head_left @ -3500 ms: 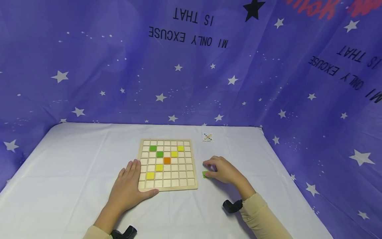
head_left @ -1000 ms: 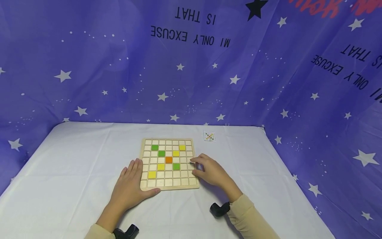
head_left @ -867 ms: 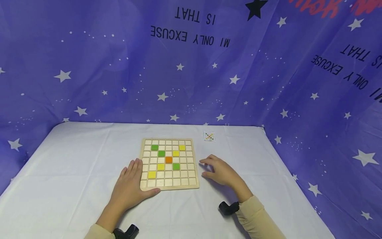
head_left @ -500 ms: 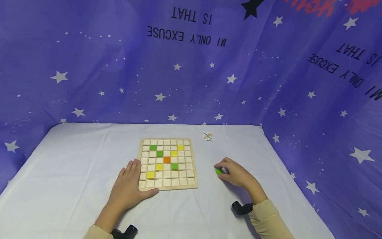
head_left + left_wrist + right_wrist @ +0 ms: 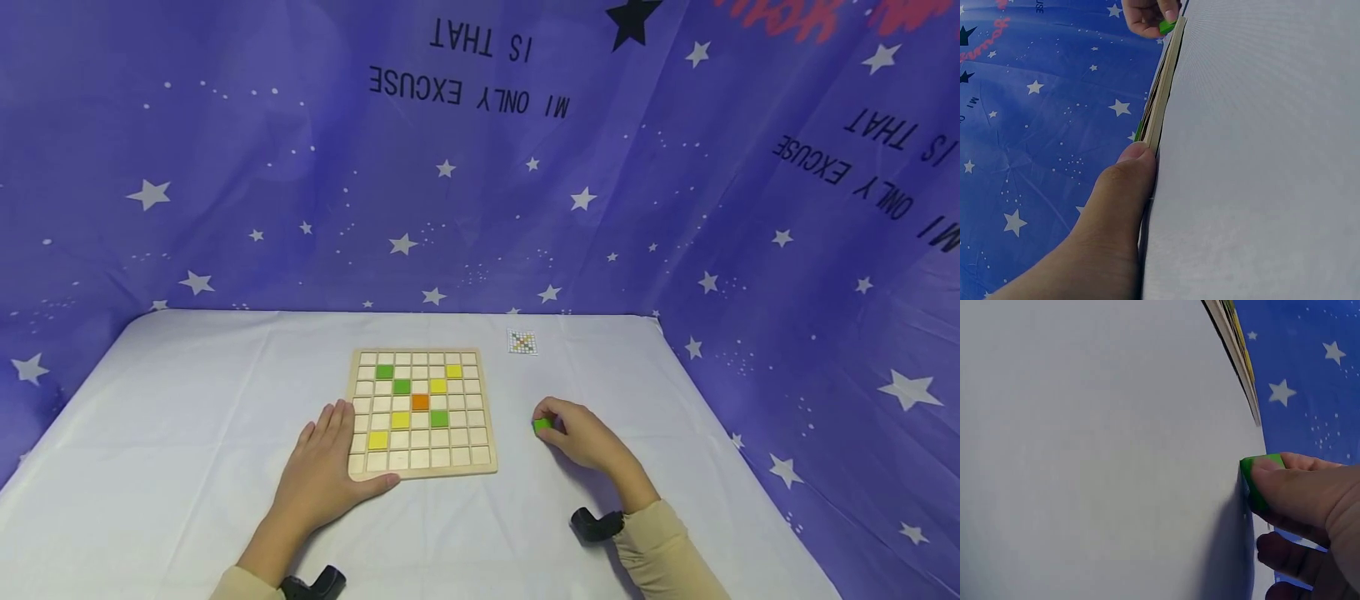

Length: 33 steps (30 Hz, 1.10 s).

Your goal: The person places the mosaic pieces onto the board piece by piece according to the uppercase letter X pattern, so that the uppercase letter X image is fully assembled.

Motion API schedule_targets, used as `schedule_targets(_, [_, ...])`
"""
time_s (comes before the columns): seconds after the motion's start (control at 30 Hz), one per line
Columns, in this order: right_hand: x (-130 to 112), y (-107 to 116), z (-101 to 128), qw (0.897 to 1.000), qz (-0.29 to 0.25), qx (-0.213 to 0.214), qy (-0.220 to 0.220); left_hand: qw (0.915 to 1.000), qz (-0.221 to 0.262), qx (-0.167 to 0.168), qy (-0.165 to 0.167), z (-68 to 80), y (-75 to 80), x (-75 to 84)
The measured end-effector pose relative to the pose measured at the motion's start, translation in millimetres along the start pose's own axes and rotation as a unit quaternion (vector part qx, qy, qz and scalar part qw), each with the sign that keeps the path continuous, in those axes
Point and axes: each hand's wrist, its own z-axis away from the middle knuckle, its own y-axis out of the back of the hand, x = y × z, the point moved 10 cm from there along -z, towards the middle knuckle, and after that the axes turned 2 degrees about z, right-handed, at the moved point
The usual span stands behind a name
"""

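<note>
A square wooden grid board [image 5: 458,459] lies on the white cloth, with green, yellow and orange blocks set in its cells along crossing diagonals. My left hand [image 5: 318,462] rests flat against the board's left edge and near corner, fingers straight and thumb [image 5: 1124,187] along the front edge. To the right of the board, my right hand [image 5: 588,437] pinches a green block [image 5: 542,426] between thumb and fingers. In the right wrist view this green block [image 5: 1255,495] looks cube-like, its far side hidden by the fingers.
A small printed card [image 5: 522,342] with a coloured grid pattern lies behind the board to the right. A purple star-patterned cloth [image 5: 405,200] rises behind the table and on its right side. A black wrist camera [image 5: 596,527] sits below the right hand.
A green block has come to lie in the board, below and right of the orange one. My right hand has drawn back rightward, picked up another green block and shifted slightly left.
</note>
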Motion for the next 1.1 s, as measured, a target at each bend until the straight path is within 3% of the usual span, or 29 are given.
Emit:
schedule_targets(0.27, [-36,-10,-13,0.998,-0.024,0.031,0.043,1.0,0.0,0.0,-0.002,-0.1,0.4,1.5])
schedule_targets(0.6, [-89,-40,-25,0.995,-0.047,-0.004,0.083,1.0,-0.002,-0.002,0.0,-0.4,0.6,1.2])
schedule_targets(0.83, [-99,-52,-29,0.994,-0.06,-0.011,0.095,1.0,-0.002,-0.004,0.002,-0.2,0.0,0.9])
schedule_targets(1.1, [-101,-53,-28,0.994,-0.038,0.006,0.099,1.0,-0.002,-0.002,0.001,0.4,0.4,1.5])
